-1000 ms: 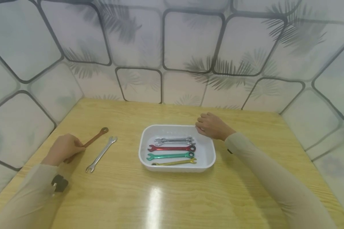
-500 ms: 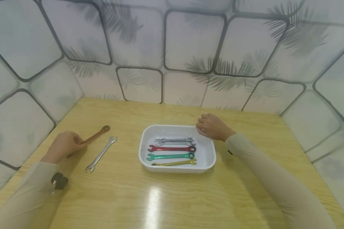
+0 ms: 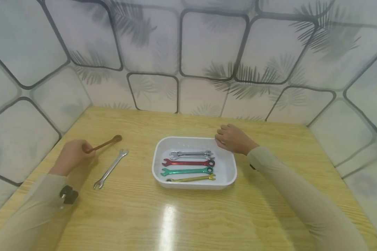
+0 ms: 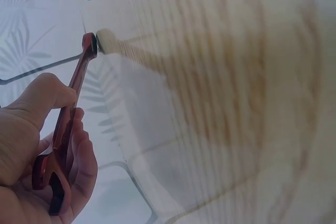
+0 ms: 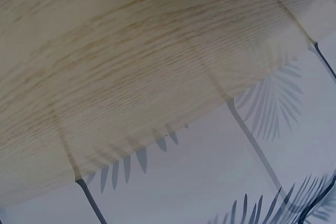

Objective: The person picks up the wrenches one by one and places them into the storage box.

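Observation:
In the head view, my left hand (image 3: 72, 157) pinches a reddish-brown combination wrench (image 3: 108, 142) at the table's left side, its ring end pointing away to the right. Close up in the left wrist view, the wrench (image 4: 71, 103) lies between thumb and fingers, open-ended jaw near the palm, its shadow falling on the tabletop. A silver double open-end wrench (image 3: 111, 169) rests on the table right of this hand. My right hand (image 3: 234, 139) holds the back right corner of a white plastic tray (image 3: 194, 186), fingers curled at the rim; the right wrist view leaves that hand out.
Inside the tray lie silver wrenches (image 3: 191, 153), a red wrench (image 3: 188, 162), a green wrench (image 3: 186, 171) and a yellow wrench (image 3: 191, 178), roughly parallel. Patterned walls (image 3: 154, 92) border the wooden table (image 3: 128, 216) at the back and sides.
My left hand has shifted slightly and tilted the reddish-brown wrench, swinging its ring end a little right and away. The right hand, the tray and the silver wrench on the table stay put.

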A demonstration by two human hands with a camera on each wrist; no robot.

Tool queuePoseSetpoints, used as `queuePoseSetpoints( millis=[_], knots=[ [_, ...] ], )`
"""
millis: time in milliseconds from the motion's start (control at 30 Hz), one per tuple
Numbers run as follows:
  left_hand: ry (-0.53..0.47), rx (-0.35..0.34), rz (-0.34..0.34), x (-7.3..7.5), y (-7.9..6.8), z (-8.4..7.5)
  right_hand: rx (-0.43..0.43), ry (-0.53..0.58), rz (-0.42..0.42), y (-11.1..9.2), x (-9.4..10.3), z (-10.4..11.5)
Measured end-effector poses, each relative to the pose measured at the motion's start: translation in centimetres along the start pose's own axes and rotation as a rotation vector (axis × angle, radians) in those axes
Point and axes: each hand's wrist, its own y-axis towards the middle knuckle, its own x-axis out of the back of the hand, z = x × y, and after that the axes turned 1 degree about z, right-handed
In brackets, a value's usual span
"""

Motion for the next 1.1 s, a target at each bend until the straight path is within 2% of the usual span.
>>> queuePoseSetpoints(
  millis=[467, 733, 1100],
  knots=[
    [-0.019, -0.018, -0.085, -0.56, 0.35, 0.03, 0.003, 0.006, -0.017, -0.1, -0.13, 0.11],
    [-0.039, -0.026, -0.102, -0.51, 0.28, -0.17, -0.007, 0.001, -0.001, -0.12, -0.28, 0.12],
    [-0.108, 0.011, -0.157, -0.58, 0.56, 0.0, 0.0, 0.002, -0.019, 0.04, -0.02, 0.11]
  ],
)
